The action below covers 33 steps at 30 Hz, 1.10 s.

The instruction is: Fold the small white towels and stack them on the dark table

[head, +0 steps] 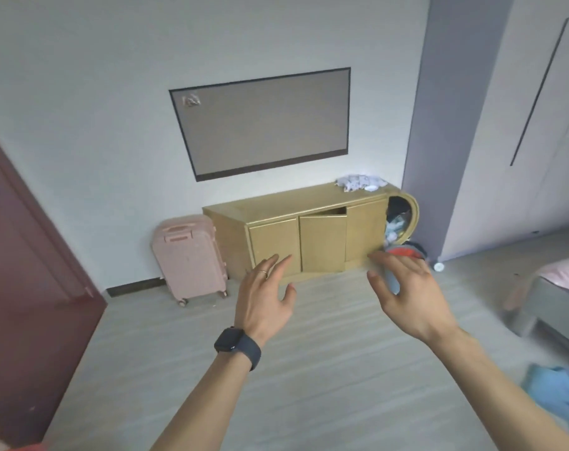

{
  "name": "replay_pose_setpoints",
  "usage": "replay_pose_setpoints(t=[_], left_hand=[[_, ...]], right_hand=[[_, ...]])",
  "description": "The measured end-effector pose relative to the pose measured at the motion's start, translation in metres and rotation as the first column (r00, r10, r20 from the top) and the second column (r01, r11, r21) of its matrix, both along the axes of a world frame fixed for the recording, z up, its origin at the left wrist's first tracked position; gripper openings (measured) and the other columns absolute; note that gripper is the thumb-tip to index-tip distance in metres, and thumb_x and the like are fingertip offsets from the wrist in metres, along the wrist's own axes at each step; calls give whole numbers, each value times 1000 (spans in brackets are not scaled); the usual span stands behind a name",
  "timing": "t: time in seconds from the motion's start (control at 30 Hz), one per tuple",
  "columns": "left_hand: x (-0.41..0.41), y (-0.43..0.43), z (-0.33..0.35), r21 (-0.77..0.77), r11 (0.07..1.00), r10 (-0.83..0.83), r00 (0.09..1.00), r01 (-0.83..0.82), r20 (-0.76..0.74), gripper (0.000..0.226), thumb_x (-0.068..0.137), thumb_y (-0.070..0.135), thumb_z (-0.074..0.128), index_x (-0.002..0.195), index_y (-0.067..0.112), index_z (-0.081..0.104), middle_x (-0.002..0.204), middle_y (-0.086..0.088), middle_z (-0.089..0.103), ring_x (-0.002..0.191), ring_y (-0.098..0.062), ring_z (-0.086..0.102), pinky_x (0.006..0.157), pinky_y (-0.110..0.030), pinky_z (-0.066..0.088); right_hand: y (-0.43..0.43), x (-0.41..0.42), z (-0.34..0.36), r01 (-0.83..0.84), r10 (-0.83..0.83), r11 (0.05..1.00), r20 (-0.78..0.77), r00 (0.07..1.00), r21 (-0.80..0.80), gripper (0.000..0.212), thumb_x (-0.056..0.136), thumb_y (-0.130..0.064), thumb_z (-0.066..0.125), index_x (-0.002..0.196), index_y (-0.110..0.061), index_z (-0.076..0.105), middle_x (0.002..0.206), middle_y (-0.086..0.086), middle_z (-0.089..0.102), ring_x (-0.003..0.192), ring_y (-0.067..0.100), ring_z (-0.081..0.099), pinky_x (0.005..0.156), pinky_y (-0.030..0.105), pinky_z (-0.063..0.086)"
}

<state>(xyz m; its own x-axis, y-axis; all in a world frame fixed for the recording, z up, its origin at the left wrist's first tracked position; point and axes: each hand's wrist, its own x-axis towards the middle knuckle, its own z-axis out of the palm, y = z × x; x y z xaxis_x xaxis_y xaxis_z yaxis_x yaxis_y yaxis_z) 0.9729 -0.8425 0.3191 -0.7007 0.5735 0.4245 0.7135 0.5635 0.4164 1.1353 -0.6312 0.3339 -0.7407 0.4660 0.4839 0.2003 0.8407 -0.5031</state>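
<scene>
Both of my hands are raised in front of me over the pale wood floor, holding nothing. My left hand [266,294] has its fingers spread; it wears a ring, and a dark watch sits on the wrist. My right hand [407,288] is also open, fingers apart. A crumpled pile of white cloth [359,182] lies on the right end of a low yellow cabinet [276,206] against the far wall, well beyond my hands. No dark table is in view.
A pink suitcase [190,258] stands left of the cabinet, whose middle door [324,242] is ajar. Clothes fill the cabinet's rounded open end [398,222]. Dark red door [22,271] at left, a bed [556,288] at right, blue fabric [556,392] at lower right.
</scene>
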Motion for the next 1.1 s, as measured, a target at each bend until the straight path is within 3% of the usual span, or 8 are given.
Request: replay_pose_setpoints(t=[0.2, 0.43, 0.7, 0.87, 1.0, 1.1], left_hand=[[-120, 103, 13, -29, 998, -53, 999, 53, 7, 53, 97, 33, 53, 148, 36, 39, 155, 5, 38, 142, -16, 33, 118, -35, 26], [-245, 222, 17, -46, 994, -104, 995, 104, 1, 53, 95, 34, 53, 147, 34, 41, 153, 3, 42, 141, -17, 36, 114, -43, 32], [-393, 378, -5, -60, 996, -69, 997, 68, -22, 52, 96, 35, 51, 146, 33, 42, 151, 4, 44, 141, -16, 36, 115, -37, 30], [-474, 464, -21, -86, 996, -25, 998, 29, 49, 52, 95, 36, 47, 146, 35, 41, 152, 6, 42, 143, -14, 33, 116, -39, 31], [-533, 516, -34, -108, 994, 4, 996, 5, 88, 55, 93, 40, 40, 147, 36, 40, 154, 6, 40, 144, -14, 30, 117, -40, 27], [-583, 553, -53, -108, 994, 17, 991, -3, 136, 55, 93, 41, 40, 148, 38, 37, 154, 7, 39, 145, -15, 28, 118, -38, 24]], right_hand=[[100, -101, 2, 68, -68, 998, 15, 998, 7, 38, 94, -53, 40, 123, -36, 58, 121, -15, 63, 115, 22, 53, 95, 36, 45], [206, -209, -4, 118, -118, 992, 13, 993, -42, 33, 96, -47, 47, 125, -37, 59, 120, -16, 63, 114, 21, 50, 94, 41, 49], [361, -354, -27, 118, -117, 991, 29, 993, -55, 33, 95, -44, 51, 126, -38, 61, 125, -15, 62, 120, 18, 48, 95, 33, 46], [449, -441, -40, 100, -98, 988, 28, 995, -117, 32, 96, -46, 50, 124, -36, 64, 120, -15, 64, 116, 18, 51, 90, 28, 42], [508, -506, -48, 75, -65, 984, 64, 996, -163, 30, 95, -39, 58, 123, -33, 65, 116, -15, 64, 115, 17, 51, 94, 32, 45], [550, -560, -60, 57, -40, 984, 100, 994, -171, 30, 96, -37, 59, 125, -32, 64, 116, -21, 58, 119, 11, 47, 92, 25, 37]])
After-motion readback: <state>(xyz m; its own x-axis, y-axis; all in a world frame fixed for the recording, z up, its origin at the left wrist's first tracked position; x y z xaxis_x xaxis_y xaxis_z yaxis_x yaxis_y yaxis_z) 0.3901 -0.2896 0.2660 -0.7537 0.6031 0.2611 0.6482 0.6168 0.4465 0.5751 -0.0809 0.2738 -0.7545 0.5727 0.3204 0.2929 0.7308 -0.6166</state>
